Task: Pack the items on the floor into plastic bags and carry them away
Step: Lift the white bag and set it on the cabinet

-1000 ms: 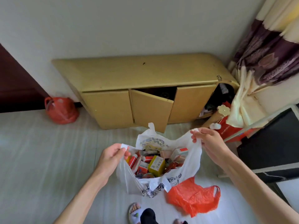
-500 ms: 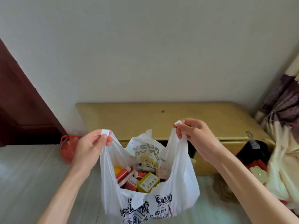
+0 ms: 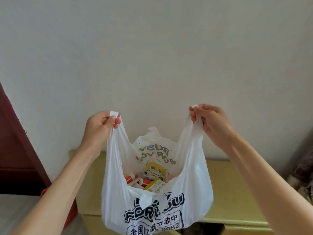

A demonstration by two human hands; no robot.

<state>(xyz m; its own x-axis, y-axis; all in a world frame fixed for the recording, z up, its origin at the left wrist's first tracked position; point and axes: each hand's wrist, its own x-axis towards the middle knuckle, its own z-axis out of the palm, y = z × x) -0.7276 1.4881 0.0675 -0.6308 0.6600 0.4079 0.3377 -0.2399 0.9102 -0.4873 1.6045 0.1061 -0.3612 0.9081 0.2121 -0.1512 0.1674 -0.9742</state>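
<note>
A: Plain off-white wall (image 3: 152, 48) fills the background, matte and smooth, and a dark red-brown door (image 3: 13, 150) slants up the left edge.

B: Low on the left, something orange-red (image 3: 71, 216) peeks out behind the forearm. Too hidden to tell what it is.

A: Now the left hand (image 3: 100, 126): fingers curled, thumb pressed down, pinching the bag's left handle, whose white tip pokes out above the knuckles.

B: And the white plastic bag (image 3: 191, 182) hangs between both hands, clear of the floor, in front of the yellow cabinet (image 3: 237, 192). Thin, crinkly, half see-through film, stretched into taut pleats under each handle.

A: Long axis runs straight up and down. Mouth faces up and is pulled wide, left to right; the rounded belly sags below.

B: Bold black lettering on the near side, a yellow cartoon figure showing through the far wall in reverse.

A: Inside, small boxes (image 3: 140, 181) lie jumbled: red-and-white cartons, and one yellow-green one tilted at the near rim.

B: The right hand (image 3: 210, 122) mirrors the left, fingers clamped on the right handle, strap twisted into a narrow rope.

A: The cabinet top is flat, glossy, wood-toned. At the far right edge, a patterned purple curtain (image 3: 304, 170), blurred.
</note>
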